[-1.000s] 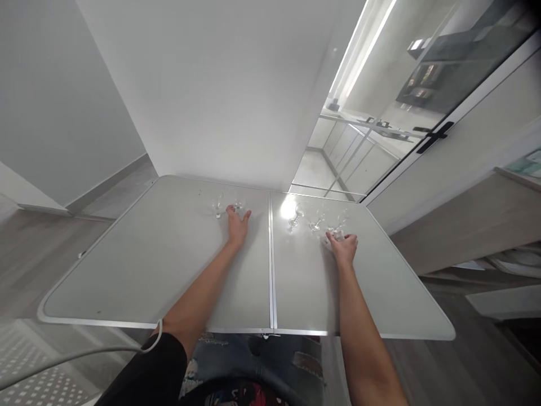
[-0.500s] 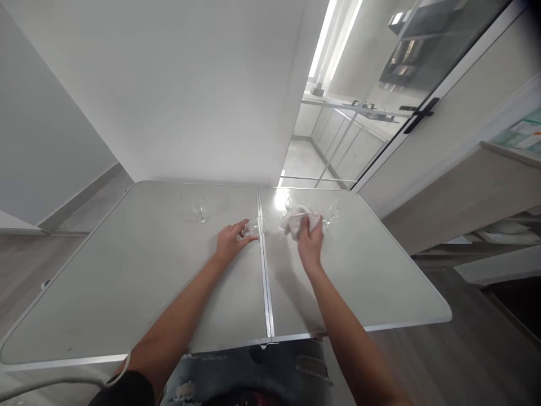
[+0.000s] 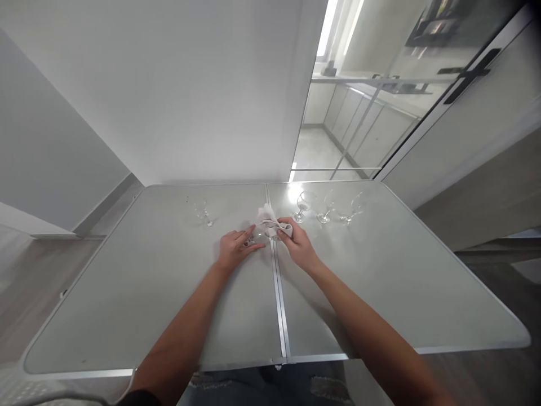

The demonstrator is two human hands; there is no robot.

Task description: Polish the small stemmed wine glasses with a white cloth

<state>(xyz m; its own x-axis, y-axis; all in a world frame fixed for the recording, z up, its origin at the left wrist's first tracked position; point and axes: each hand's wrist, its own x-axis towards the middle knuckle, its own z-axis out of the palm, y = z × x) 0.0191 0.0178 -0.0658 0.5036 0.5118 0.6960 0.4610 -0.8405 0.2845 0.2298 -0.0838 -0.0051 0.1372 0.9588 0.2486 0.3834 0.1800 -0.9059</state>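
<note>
My left hand grips a small clear stemmed glass near the middle seam of the grey table. My right hand holds a white cloth and presses it against that glass. The two hands meet just above the seam. Three more clear glasses stand in a row behind my right hand. One small glass stands alone to the back left.
A metal seam splits the table into two halves. A white wall rises behind the table. Glass sliding doors with a black handle stand at the back right. Wooden floor shows on both sides.
My left hand carried a glass from the back left toward the seam. My right hand picked up the cloth from the right and brought it to the glass.
</note>
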